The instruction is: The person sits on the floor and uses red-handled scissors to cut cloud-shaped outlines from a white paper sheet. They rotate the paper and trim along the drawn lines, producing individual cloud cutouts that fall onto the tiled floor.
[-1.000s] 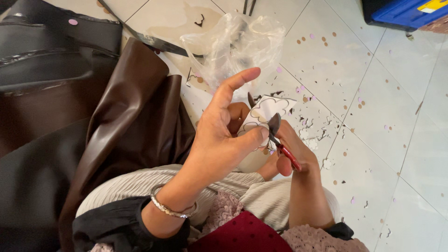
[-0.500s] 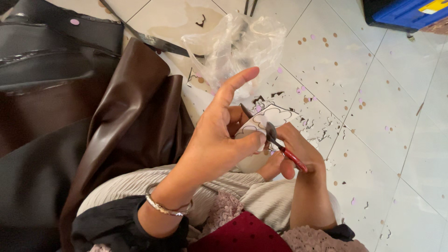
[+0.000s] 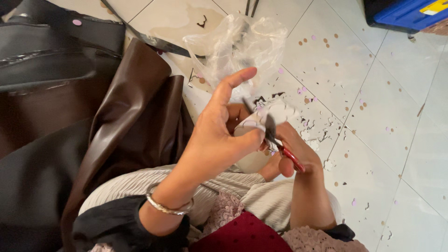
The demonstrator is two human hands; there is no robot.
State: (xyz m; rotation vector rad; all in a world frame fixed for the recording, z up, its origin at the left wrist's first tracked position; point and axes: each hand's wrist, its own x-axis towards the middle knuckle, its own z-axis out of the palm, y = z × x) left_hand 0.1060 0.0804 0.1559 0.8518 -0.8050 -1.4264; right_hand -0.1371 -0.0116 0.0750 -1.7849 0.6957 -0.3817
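Observation:
My left hand (image 3: 219, 135) pinches a small pale cut-out piece (image 3: 266, 116) between thumb and fingers, with the index finger sticking up. My right hand (image 3: 291, 151) grips red-handled scissors (image 3: 280, 142), whose dark blades meet the pale piece. Both hands work above my lap, over the tiled floor. A silver bangle (image 3: 168, 207) circles my left wrist.
Brown leather sheets (image 3: 130, 121) and black leather (image 3: 51, 56) lie to the left. A crumpled clear plastic bag (image 3: 238, 42) sits beyond the hands. Small scraps and round offcuts litter the white tiles (image 3: 373, 116). A blue box (image 3: 410, 14) stands at the top right.
The scissors and pale piece have shifted slightly upward and turned; the blades have moved further along the piece. Both hands stay in the same spot.

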